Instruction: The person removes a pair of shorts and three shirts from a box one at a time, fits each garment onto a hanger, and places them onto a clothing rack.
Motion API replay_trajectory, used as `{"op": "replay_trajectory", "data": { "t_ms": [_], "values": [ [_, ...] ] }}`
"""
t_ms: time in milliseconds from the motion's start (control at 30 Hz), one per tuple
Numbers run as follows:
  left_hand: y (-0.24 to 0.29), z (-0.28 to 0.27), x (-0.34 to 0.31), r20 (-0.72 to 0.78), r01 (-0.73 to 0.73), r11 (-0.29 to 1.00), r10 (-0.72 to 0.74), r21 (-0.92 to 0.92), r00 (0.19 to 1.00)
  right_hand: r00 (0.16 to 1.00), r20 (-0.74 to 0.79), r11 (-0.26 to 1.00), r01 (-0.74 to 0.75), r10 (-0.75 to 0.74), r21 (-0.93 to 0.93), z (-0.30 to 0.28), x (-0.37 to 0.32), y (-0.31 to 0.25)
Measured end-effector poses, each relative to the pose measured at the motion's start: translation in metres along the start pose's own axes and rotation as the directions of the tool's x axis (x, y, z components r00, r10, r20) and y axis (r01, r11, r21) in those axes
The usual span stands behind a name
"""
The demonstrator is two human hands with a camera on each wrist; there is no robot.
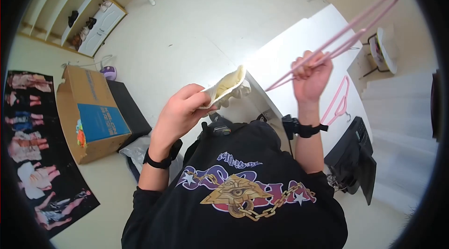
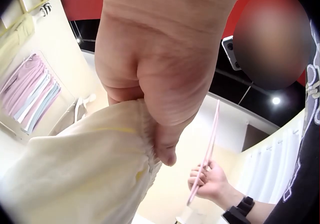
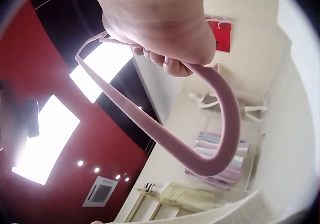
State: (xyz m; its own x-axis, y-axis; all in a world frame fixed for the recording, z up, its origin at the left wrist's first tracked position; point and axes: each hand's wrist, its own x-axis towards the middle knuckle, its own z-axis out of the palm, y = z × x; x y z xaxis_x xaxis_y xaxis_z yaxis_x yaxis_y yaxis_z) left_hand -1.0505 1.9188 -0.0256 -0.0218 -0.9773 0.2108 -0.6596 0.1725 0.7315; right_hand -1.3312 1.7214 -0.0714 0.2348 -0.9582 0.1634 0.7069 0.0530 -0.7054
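Grip, left hand (image 1: 180, 108): fingers pinch the cream garment (image 1: 227, 87), raised at chest height. Right hand (image 1: 311, 76) clenches the pink hanger (image 1: 355, 26) above the counter (image 1: 290, 47). We judge the two are apart, pre-hanging; the next move calls for aligning the garment's opening with a hanger arm.

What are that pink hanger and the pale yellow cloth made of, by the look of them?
The pink hanger in the right hand looks like plastic with a velvety flocked coat: matte, soft, no shine. The pale yellow cloth pinched by the left hand seems a thin woven fabric, perhaps cotton: it creases softly and gathers at a hem.
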Motion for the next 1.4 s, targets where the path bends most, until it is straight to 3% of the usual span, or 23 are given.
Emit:
{"op": "replay_trajectory", "data": {
  "t_ms": [67, 200, 267, 333, 400, 467, 767, 833, 867, 933, 1000, 1033, 1100, 1133, 1200, 1233, 1400],
  "values": [
    [-0.008, -0.013, -0.011, -0.029, -0.043, 0.999, 0.043, 0.017, 0.999, 0.99, 0.141, 1.0, -0.014, 0.013, 0.0, 0.048, 0.005, 0.038],
    [-0.016, -0.045, -0.041, -0.141, -0.094, 0.995, 0.096, 0.02, 0.985, 0.905, 0.397, 0.98, -0.189, 0.152, 0.057, 0.108, 0.003, 0.129],
    [-0.022, -0.061, -0.061, -0.191, -0.069, 0.998, 0.068, 0.003, 0.979, 0.859, 0.433, 0.961, -0.265, 0.272, -0.077, 0.114, -0.01, 0.183],
    [-0.031, -0.072, -0.082, -0.266, -0.027, 1.0, 0.029, 0.014, 0.964, 0.733, 0.541, 0.91, -0.358, 0.413, -0.211, 0.115, -0.025, 0.213],
    [-0.041, -0.08, -0.104, -0.332, 0.023, 1.0, -0.018, 0.011, 0.943, 0.568, 0.592, 0.819, -0.352, 0.572, -0.453, 0.11, -0.031, 0.231],
    [-0.048, -0.087, -0.125, -0.396, 0.169, 0.986, -0.151, 0.011, 0.906, 0.542, 0.602, 0.81, -0.369, 0.586, -0.456, 0.117, -0.038, 0.24],
    [-0.078, -0.105, -0.134, -0.494, 0.297, 0.955, -0.262, -0.009, 0.829, 0.477, 0.601, 0.649, -0.755, 0.641, -0.093, 0.157, 0.003, 0.289],
    [-0.085, -0.11, -0.118, -0.485, 0.311, 0.95, -0.267, 0.011, 0.833, 0.4, 0.654, 0.671, -0.705, 0.643, -0.228, 0.16, 0.016, 0.301],
    [-0.089, -0.112, -0.107, -0.477, 0.288, 0.957, -0.246, 0.016, 0.844, 0.409, 0.651, 0.67, -0.711, 0.64, -0.213, 0.16, 0.022, 0.309],
    [-0.102, -0.12, -0.083, -0.454, 0.261, 0.965, -0.219, 0.033, 0.864, 0.401, 0.621, 0.729, -0.503, 0.673, -0.465, 0.16, 0.036, 0.327],
    [-0.116, -0.128, -0.058, -0.409, 0.316, 0.948, -0.279, 0.025, 0.869, 0.471, 0.582, 0.745, -0.49, 0.663, -0.452, 0.158, 0.054, 0.347],
    [-0.12, -0.131, -0.042, -0.444, 0.337, 0.94, -0.325, -0.056, 0.835, 0.5, 0.509, 0.705, -0.372, 0.7, -0.604, 0.152, 0.071, 0.356],
    [-0.142, -0.144, -0.017, -0.402, 0.368, 0.93, -0.332, 0.013, 0.853, 0.598, 0.42, 0.617, -0.164, 0.683, -0.77, 0.145, 0.108, 0.361],
    [-0.157, -0.149, -0.003, -0.388, 0.397, 0.915, -0.341, 0.072, 0.856, 0.619, 0.412, 0.627, -0.171, 0.668, -0.76, 0.14, 0.129, 0.363],
    [-0.18, -0.158, 0.025, -0.345, 0.406, 0.911, -0.359, 0.071, 0.867, 0.667, 0.54, 0.647, 0.113, 0.513, -0.754, 0.13, 0.164, 0.363],
    [-0.186, -0.163, 0.033, -0.34, 0.463, 0.883, -0.412, 0.08, 0.845, 0.696, 0.549, 0.635, 0.172, 0.462, -0.753, 0.126, 0.176, 0.363],
    [-0.227, -0.189, 0.083, -0.342, 0.577, 0.798, -0.501, 0.172, 0.795, 0.73, 0.52, 0.545, 0.24, 0.444, -0.803, 0.116, 0.245, 0.363]
  ]
}}
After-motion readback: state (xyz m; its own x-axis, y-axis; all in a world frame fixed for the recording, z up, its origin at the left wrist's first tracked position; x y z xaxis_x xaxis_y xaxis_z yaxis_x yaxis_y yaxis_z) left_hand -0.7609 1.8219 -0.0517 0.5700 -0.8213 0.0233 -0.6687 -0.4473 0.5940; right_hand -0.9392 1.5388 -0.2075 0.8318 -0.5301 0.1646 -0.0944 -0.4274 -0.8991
